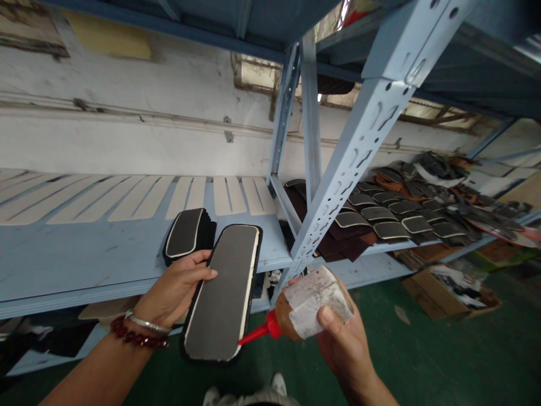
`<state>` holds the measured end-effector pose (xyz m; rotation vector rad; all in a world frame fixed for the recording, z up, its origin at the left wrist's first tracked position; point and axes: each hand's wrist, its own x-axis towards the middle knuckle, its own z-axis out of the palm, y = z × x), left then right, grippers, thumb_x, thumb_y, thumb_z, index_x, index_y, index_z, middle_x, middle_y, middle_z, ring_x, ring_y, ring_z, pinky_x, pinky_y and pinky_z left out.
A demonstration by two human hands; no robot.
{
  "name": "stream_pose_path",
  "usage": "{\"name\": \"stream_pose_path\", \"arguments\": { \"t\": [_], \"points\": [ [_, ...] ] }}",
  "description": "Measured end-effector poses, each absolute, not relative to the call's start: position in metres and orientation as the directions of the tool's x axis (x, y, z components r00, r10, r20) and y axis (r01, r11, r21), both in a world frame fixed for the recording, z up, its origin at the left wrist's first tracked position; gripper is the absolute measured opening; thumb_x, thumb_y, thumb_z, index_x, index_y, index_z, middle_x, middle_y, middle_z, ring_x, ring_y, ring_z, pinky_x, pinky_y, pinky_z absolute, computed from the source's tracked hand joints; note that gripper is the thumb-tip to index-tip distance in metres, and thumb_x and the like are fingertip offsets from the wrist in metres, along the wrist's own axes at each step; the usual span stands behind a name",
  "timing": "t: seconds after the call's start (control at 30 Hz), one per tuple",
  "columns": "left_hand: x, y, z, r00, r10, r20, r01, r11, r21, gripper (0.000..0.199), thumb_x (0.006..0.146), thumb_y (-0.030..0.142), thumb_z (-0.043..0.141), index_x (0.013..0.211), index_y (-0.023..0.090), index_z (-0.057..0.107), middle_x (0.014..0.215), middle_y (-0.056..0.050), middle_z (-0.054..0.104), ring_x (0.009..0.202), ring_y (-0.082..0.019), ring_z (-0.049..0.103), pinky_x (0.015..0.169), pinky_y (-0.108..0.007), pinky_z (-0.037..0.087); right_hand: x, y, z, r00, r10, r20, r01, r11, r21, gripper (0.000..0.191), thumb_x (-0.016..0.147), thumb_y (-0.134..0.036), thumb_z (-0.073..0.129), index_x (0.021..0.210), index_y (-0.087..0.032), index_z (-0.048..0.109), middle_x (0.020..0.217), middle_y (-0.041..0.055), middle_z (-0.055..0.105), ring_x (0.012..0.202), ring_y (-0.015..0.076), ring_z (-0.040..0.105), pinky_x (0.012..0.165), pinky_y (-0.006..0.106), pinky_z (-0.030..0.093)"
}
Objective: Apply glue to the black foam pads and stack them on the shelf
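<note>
The pad (222,299) is held in the air, in front of the front edge of the shelf (105,259), near that shelf's right corner. It is long, grey on its face, with a black border and a pale line along its rim. The left hand (180,285) grasps the pad at its left side, with the thumb on the grey face. The right hand (342,332) grasps the bottle (306,304), which is tilted; its red nozzle (257,332) points to the pad's lower right corner and seems to touch it there. The bottle has a whitish wrap around it.

Just beside the pad, at the front edge of the shelf, the stack (186,234) of similar dark pieces lies. Behind it, pale strips (139,197) lie in a row along the back edge. To the right, beyond the blue post (350,146), many dark pieces (389,217) cover another shelf. Below that one, an open box (448,293) stands on the green floor (393,361).
</note>
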<state>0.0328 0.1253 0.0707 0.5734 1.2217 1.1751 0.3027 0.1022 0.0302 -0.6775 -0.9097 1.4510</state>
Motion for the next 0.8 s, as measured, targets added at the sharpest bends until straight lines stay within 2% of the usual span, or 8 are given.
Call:
{"name": "stream_pose_path", "arguments": {
  "t": [0.23, 0.4, 0.57, 0.7, 0.8],
  "points": [
    [0.042, 0.142, 0.061, -0.273, 0.868, -0.414, -0.507, 0.236, 0.829, 0.026, 0.072, -0.011, 0.058, 0.082, 0.01, 0.068, 0.073, -0.008, 0.075, 0.06, -0.018, 0.072, 0.056, -0.026, 0.062, 0.316, 0.107, 0.024, 0.026, 0.986, 0.164, -0.581, 0.149, -0.8, 0.052, 0.079, -0.034, 0.08, 0.126, -0.021, 0.06, 0.113, 0.0146, 0.07, 0.107, 0.037, 0.064, 0.09, 0.052, 0.053],
    [0.06, 0.155, 0.054, -0.331, 0.795, -0.508, -0.642, 0.205, 0.739, 0.028, 0.074, -0.013, 0.052, 0.075, 0.013, 0.06, 0.07, -0.006, 0.073, 0.056, -0.017, 0.071, 0.053, -0.026, 0.061, 0.328, 0.114, 0.027, 0.182, 0.965, 0.187, -0.544, 0.257, -0.799, 0.052, 0.08, -0.034, 0.08, 0.126, -0.02, 0.059, 0.112, 0.0144, 0.069, 0.109, 0.0368, 0.063, 0.09, 0.052, 0.052],
    [0.077, 0.164, 0.048, -0.274, 0.776, -0.568, -0.683, 0.258, 0.683, 0.025, 0.081, -0.009, 0.049, 0.088, 0.009, 0.064, 0.069, -0.006, 0.073, 0.057, -0.018, 0.073, 0.06, -0.029, 0.065, 0.338, 0.119, 0.027, 0.263, 0.943, 0.205, -0.511, 0.316, -0.799, 0.053, 0.08, -0.034, 0.08, 0.127, -0.02, 0.057, 0.114, 0.0134, 0.068, 0.104, 0.0348, 0.065, 0.09, 0.05, 0.052],
    [0.088, 0.17, 0.043, -0.277, 0.756, -0.593, -0.712, 0.253, 0.655, 0.034, 0.083, -0.007, 0.047, 0.11, 0.005, 0.064, 0.071, -0.006, 0.074, 0.059, -0.018, 0.074, 0.068, -0.032, 0.067, 0.343, 0.119, 0.023, 0.313, 0.931, 0.189, -0.512, 0.333, -0.791, 0.062, 0.078, -0.034, 0.082, 0.131, -0.02, 0.053, 0.112, 0.0131, 0.069, 0.104, 0.035, 0.065, 0.089, 0.05, 0.052],
    [0.095, 0.174, 0.04, -0.284, 0.75, -0.598, -0.726, 0.239, 0.645, 0.038, 0.084, -0.007, 0.047, 0.117, 0.004, 0.063, 0.077, -0.008, 0.076, 0.065, -0.019, 0.075, 0.075, -0.035, 0.067, 0.344, 0.118, 0.02, 0.33, 0.926, 0.183, -0.512, 0.339, -0.79, 0.063, 0.077, -0.034, 0.082, 0.131, -0.02, 0.052, 0.112, 0.0127, 0.07, 0.105, 0.0356, 0.065, 0.089, 0.05, 0.052]
  ]
}}
